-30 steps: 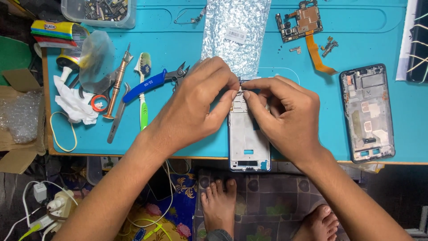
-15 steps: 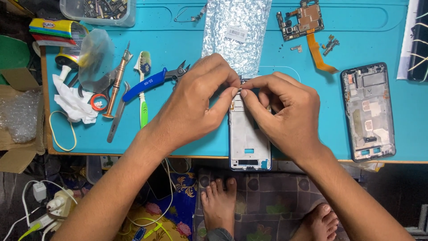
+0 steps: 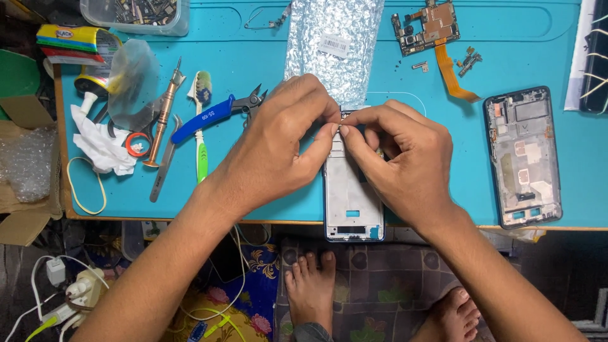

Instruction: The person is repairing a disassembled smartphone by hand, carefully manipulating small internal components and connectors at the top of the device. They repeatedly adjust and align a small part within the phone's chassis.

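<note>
Head view: both hands meet over a bare silver phone middle frame with a blue rim [image 3: 352, 202], which lies lengthwise on the turquoise desk mat [image 3: 253, 183], its lower end overhanging the desk's near edge.
Left hand [image 3: 278, 149]: thumb and forefinger pinched at the frame's top end; what they pinch is too small to tell.
Right hand [image 3: 405, 158]: fingertips pinched against the left's, palm resting on the frame.
Progress: judged early to middle; the frame looks empty, the green circuit board with orange flex cable [image 3: 430, 28] lies apart at 1 o'clock, and a second dark phone frame [image 3: 522, 158] waits at 3 o'clock.
Room: blue-handled cutters [image 3: 209, 114] and a copper-coloured screwdriver [image 3: 161, 117] crowd 9 to 10 o'clock; the silver bubble-wrap pouch [image 3: 332, 44] blocks 12 o'clock.
</note>
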